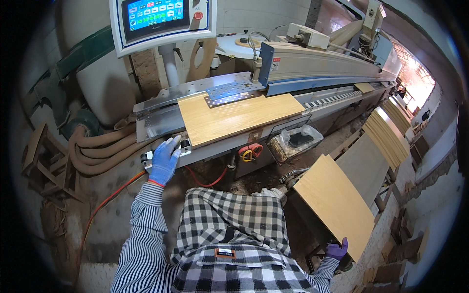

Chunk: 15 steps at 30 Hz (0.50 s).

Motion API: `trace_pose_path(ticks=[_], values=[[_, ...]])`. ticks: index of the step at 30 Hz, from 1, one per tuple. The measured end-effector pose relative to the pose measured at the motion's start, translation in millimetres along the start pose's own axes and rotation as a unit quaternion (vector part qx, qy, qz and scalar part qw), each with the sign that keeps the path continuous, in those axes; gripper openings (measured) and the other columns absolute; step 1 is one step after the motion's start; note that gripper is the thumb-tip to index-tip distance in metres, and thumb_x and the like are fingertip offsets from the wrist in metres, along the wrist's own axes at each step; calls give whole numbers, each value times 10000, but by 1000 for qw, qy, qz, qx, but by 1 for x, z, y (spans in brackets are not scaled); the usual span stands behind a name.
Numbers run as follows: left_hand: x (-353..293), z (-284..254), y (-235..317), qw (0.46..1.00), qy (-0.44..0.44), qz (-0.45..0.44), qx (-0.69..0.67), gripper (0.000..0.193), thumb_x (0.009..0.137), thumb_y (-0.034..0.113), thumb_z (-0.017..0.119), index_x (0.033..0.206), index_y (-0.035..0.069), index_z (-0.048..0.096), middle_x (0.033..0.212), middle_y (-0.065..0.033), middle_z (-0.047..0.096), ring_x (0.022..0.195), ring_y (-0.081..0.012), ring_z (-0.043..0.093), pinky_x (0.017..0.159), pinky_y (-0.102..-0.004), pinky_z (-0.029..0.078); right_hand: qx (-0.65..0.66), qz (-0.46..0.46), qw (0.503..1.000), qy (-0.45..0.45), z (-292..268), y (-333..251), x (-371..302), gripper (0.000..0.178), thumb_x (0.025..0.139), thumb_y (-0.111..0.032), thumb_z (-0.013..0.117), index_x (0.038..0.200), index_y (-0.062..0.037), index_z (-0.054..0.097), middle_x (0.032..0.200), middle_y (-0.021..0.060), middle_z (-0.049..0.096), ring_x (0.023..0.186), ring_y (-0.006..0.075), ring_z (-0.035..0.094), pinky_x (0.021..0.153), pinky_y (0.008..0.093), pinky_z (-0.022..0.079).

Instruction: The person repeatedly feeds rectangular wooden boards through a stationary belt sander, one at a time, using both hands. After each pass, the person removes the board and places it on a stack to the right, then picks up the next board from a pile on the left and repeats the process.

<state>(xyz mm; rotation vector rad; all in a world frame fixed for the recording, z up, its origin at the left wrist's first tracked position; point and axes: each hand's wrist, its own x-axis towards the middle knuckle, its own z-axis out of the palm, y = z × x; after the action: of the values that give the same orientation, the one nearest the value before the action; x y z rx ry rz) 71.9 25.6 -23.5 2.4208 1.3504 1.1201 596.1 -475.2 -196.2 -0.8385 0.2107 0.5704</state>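
My left hand (165, 160), in a blue glove, rests at the near left corner of the machine, its fingers stretched out beside a small metal fitting with black knobs (185, 145). Right of it, a light wood-grain panel (239, 117) lies flat on the machine bed, its far edge by a perforated metal plate (232, 93). My right hand (337, 249), in a purple glove, grips the near edge of a second wood-grain panel (337, 200) low on my right. A finger shows on top of that panel; the rest of the grip is partly hidden.
A control screen (156, 17) with a red button (198, 15) stands over the machine. The long beam (327, 63) runs away to the right. Thick hoses (93, 151) lie left. Scissors (250, 152) hang at the front beside a plastic-lined bin (296, 142). Stacked panels (388, 134) stand far right.
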Motion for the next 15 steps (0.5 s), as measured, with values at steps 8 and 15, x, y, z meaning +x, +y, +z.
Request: trace_pose_path(ticks=[8, 15], values=[[-40, -23, 62, 998, -9, 11, -56, 517, 876, 293, 642, 1323, 64, 519, 1311, -179, 547, 1255, -318, 487, 1077, -418, 357, -52, -102, 992, -48, 147, 46, -45, 182, 913, -202, 579, 988, -42, 622, 771, 44, 659, 543, 135, 559, 544, 259, 490], [-80, -46, 89, 992, -70, 80, 71, 819, 770, 655, 629, 1341, 82, 503, 1438, -207, 402, 1373, -405, 303, 1111, -514, 256, -60, 181, 908, -373, 269, 141, -59, 271, 957, -187, 513, 1138, 11, 555, 998, 95, 644, 787, 159, 610, 645, 257, 506]])
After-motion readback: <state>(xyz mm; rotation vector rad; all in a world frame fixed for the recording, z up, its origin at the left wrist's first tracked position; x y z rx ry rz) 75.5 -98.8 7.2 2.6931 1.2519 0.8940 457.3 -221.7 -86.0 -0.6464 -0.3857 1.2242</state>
